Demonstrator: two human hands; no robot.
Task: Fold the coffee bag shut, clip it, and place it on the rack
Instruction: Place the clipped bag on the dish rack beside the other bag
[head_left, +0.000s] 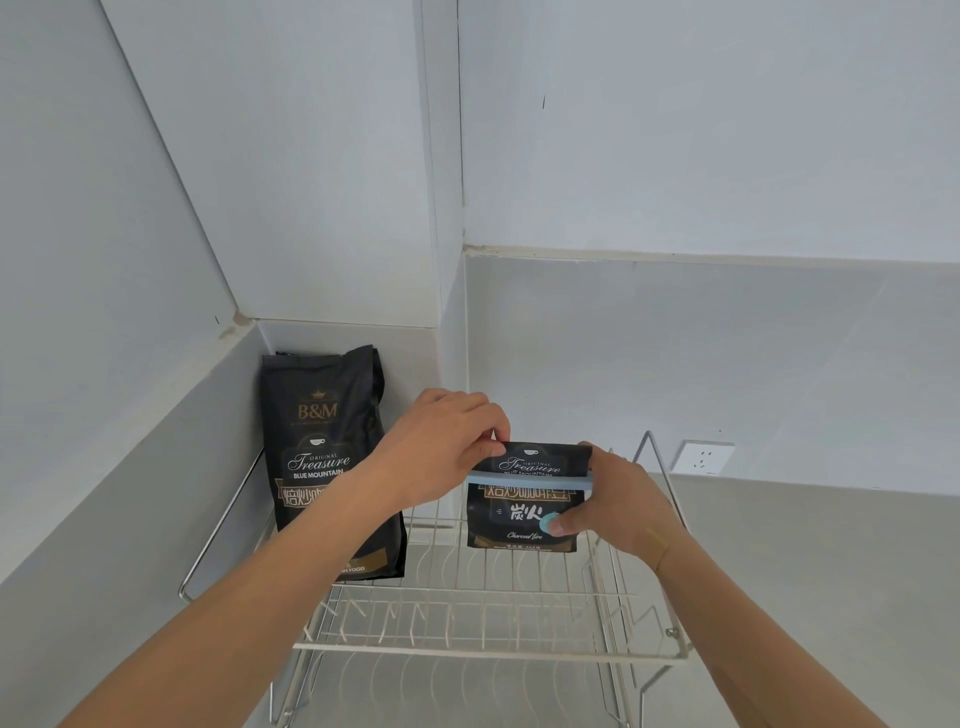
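Standing on the wire rack right of a taller bag, the folded coffee bag looked soft and light, best held at its stiffened top. The left hand pinched that fold above the blue clip; the right hand gripped its side.

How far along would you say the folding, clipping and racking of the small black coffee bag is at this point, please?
Done: the small black coffee bag is folded over at the top, with a long pale blue sealing clip across the fold. In hand: the left hand pinches its top left corner and the right hand holds its right side, standing it on the white wire rack. Left: letting go.
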